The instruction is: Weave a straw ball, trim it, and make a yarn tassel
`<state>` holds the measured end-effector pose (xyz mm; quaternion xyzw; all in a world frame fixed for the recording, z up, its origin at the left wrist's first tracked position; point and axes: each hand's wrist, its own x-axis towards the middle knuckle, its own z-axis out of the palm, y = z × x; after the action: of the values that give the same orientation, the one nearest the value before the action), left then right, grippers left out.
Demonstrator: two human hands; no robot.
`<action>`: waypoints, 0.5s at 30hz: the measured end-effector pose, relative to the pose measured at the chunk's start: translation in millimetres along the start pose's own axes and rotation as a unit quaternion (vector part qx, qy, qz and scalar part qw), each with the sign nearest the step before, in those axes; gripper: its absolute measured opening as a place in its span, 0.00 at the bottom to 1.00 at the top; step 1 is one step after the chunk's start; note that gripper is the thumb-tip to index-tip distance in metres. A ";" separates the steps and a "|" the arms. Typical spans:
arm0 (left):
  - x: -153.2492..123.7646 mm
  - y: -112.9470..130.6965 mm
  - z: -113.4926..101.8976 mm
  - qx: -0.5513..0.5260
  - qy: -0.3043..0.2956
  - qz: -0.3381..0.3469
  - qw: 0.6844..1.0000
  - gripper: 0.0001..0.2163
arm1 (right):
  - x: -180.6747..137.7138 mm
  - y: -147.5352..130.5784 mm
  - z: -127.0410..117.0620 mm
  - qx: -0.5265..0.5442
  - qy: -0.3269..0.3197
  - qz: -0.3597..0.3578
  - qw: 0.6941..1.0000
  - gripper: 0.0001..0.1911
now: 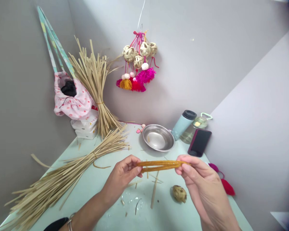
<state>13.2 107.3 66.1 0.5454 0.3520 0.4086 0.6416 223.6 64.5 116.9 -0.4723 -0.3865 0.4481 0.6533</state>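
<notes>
A looped bundle of mustard-yellow yarn (pixel 160 164) is stretched level between my two hands above the table. My left hand (pixel 125 173) pinches one end of it between thumb and fingers. The other end is pinched in my right hand (pixel 199 176). Two groups of strands run between them with a narrow gap toward the left. Below, nearer my right hand, a small woven ball (pixel 179 193) rests on the table. Under the yarn lie a flat straw strip (pixel 155 190) and small scraps.
A long bundle of straw strips (pixel 69 173) spreads across the left; another straw bundle (pixel 98 93) stands behind it. A metal bowl (pixel 158 138), a blue tumbler (pixel 183 124), a glass bottle (pixel 191 133) and a phone (pixel 199 142) are at the back. Woven balls with tassels (pixel 138 61) hang on the wall.
</notes>
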 end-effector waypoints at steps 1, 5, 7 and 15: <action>0.5 -0.2 -1.0 0.006 -0.006 -0.002 1.000 0.08 | 0.7 -0.1 -1.4 0.000 0.002 -0.003 1.000 0.05; 1.2 0.9 -6.1 0.024 -0.029 -0.015 0.999 0.09 | 2.7 -2.4 -4.9 0.013 0.004 -0.002 1.000 0.05; 0.2 4.0 -8.6 0.029 -0.043 -0.018 0.998 0.09 | 3.4 -3.7 -5.2 0.025 0.005 0.015 1.000 0.05; -8.5 18.3 -11.0 -0.073 -0.133 -0.041 0.988 0.12 | 7.2 -2.6 -2.1 0.023 -0.010 0.046 0.999 0.04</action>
<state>-2.8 105.4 82.5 0.5315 0.2549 0.3306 0.7371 228.3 70.4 119.4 -0.4699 -0.3600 0.4915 0.6388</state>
